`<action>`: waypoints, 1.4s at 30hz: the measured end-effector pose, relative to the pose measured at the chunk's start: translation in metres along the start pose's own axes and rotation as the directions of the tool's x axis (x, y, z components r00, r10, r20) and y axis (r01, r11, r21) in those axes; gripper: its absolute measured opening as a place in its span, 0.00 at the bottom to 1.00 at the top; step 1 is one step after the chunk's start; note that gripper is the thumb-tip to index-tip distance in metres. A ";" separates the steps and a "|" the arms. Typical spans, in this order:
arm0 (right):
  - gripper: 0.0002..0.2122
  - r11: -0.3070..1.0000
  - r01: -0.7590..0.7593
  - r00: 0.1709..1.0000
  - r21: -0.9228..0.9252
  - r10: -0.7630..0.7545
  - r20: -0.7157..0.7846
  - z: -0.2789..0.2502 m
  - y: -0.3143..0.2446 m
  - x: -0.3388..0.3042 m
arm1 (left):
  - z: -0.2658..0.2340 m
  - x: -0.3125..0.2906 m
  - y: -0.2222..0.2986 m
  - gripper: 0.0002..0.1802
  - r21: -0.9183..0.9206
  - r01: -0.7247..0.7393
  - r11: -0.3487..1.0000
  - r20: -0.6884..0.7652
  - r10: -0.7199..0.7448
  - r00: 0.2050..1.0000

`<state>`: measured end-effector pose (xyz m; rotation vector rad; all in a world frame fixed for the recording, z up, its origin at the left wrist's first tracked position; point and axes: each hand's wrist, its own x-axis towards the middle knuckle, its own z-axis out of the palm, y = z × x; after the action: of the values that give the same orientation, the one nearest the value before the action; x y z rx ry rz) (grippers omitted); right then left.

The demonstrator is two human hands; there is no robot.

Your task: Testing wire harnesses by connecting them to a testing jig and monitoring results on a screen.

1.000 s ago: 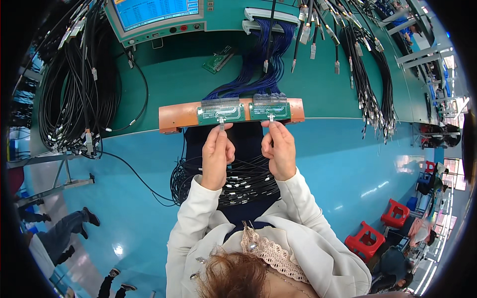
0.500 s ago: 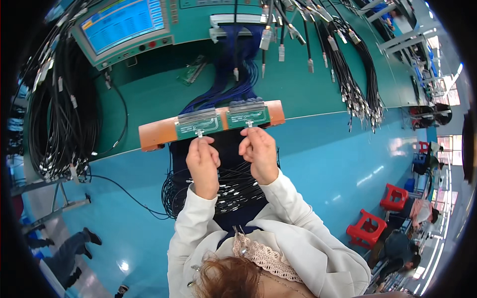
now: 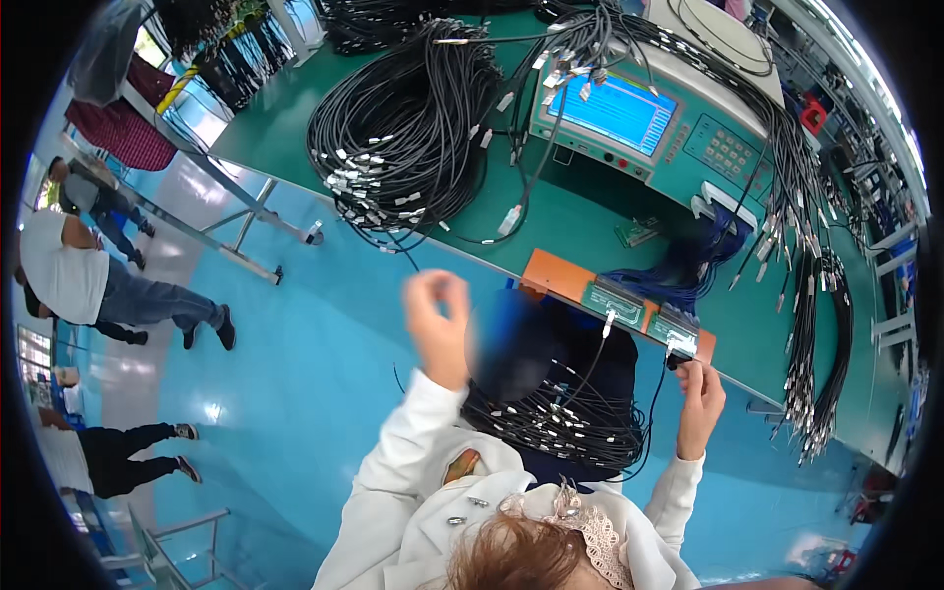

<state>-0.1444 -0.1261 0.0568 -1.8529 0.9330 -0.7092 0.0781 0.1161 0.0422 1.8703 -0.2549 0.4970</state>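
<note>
My right hand [image 3: 698, 398] pinches a cable plug at the front of the right green circuit board [image 3: 677, 328]. From the left circuit board [image 3: 617, 300] a plugged-in black cable [image 3: 592, 366] hangs toward my lap. Both boards sit on an orange block [image 3: 558, 275] along the bench's front edge. Away to the left, over the floor, my left hand [image 3: 438, 329] is raised with curled fingers, smeared by motion; whether it holds anything is unclear. A pile of black cables with silvery ends [image 3: 560, 418] lies across my lap.
A large coil of black cables [image 3: 408, 128] lies on the green bench [image 3: 551, 231] at the left. Behind the boards stands a tester with a blue screen [image 3: 615, 113], joined by dark blue wires [image 3: 688, 270]. More cables [image 3: 806, 324] hang at the right. Other people are at the far left.
The view has turned left. My left hand has left the left board and moved away leftward, and a cable now shows plugged in there. My right hand stays at the right board.
</note>
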 end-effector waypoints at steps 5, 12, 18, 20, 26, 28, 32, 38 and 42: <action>0.09 0.963 -0.099 0.854 0.253 -0.048 0.518 0.067 -0.066 -0.017 | -0.041 0.072 -0.078 0.10 -0.125 0.149 0.981 -0.298 -0.180 0.937; 0.15 0.931 -0.107 0.621 0.349 -0.212 0.755 0.190 -0.100 0.003 | -0.058 0.112 -0.129 0.11 -0.592 0.691 0.415 0.264 -0.710 0.653; 0.17 0.913 -0.168 0.631 0.372 -0.191 0.752 0.256 -0.121 0.004 | -0.059 0.101 -0.143 0.10 -0.644 0.749 0.156 0.463 -0.699 0.544; 0.15 0.931 -0.096 0.682 0.352 -0.196 0.704 0.258 -0.128 0.004 | -0.056 0.096 -0.132 0.09 -0.658 0.706 0.261 0.351 -0.724 0.595; 0.09 0.902 0.332 0.592 0.274 -0.426 0.684 0.221 -0.121 -0.020 | -0.071 0.095 -0.080 0.06 -0.532 0.404 0.744 -0.028 -0.492 0.870; 0.07 0.856 0.448 0.649 0.258 -0.510 0.565 0.193 -0.112 -0.028 | -0.073 0.078 -0.056 0.06 -0.580 0.373 0.724 0.061 -0.418 0.906; 0.03 0.922 0.377 0.895 0.091 -0.388 0.221 0.130 -0.077 -0.030 | -0.031 0.016 -0.017 0.08 -0.366 0.503 0.783 0.553 -0.253 0.794; 0.09 0.812 0.302 0.856 -0.500 -0.462 -0.234 0.052 -0.007 -0.017 | 0.064 -0.075 0.005 0.20 -0.257 0.663 0.703 0.910 -0.053 0.410; 0.06 0.994 0.035 0.982 -0.102 -0.053 -0.183 0.054 0.026 -0.017 | 0.096 -0.090 0.020 0.16 -0.191 0.879 0.436 0.952 -0.135 0.274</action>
<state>-0.1195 -0.0943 0.0088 -1.9226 1.0655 -0.8898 0.0103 0.0137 -0.0091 1.0545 -0.3044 -1.0589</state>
